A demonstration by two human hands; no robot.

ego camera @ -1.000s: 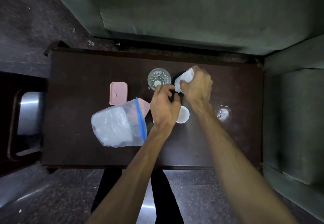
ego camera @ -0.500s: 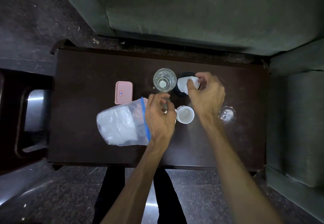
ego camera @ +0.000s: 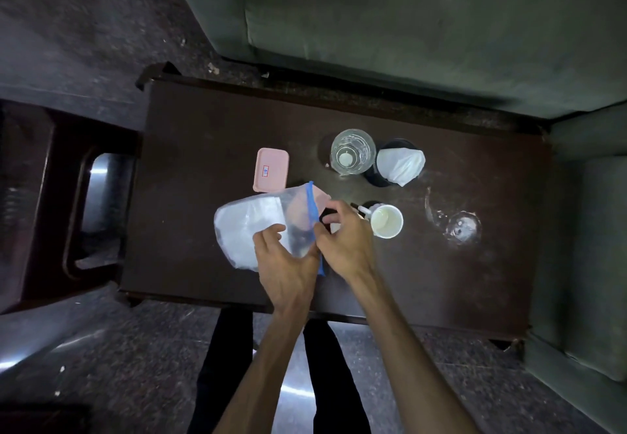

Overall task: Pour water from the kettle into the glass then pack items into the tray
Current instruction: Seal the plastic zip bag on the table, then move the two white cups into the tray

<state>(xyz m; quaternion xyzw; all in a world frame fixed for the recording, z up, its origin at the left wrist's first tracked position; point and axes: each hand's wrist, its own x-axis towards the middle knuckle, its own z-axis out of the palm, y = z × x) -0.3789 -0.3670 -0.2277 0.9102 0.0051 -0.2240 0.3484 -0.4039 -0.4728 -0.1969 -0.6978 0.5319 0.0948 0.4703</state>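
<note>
While both of your hands worked at the blue-zipped mouth of the plastic bag (ego camera: 251,230) near the surface's (ego camera: 203,121) front edge, your left hand (ego camera: 285,264) lay with fingers loosely spread on the film and your right hand (ego camera: 342,240) pinched the zipper strip. The glass (ego camera: 353,151) stood toward the back edge, touching a dark cup stuffed with a white tissue (ego camera: 400,165); the mug (ego camera: 386,221) sat just beside your right hand. A sideways tug could have swung your knuckles into that mug and tipped it.

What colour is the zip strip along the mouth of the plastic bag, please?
Blue; the zip strip shows best in the head view.
</note>
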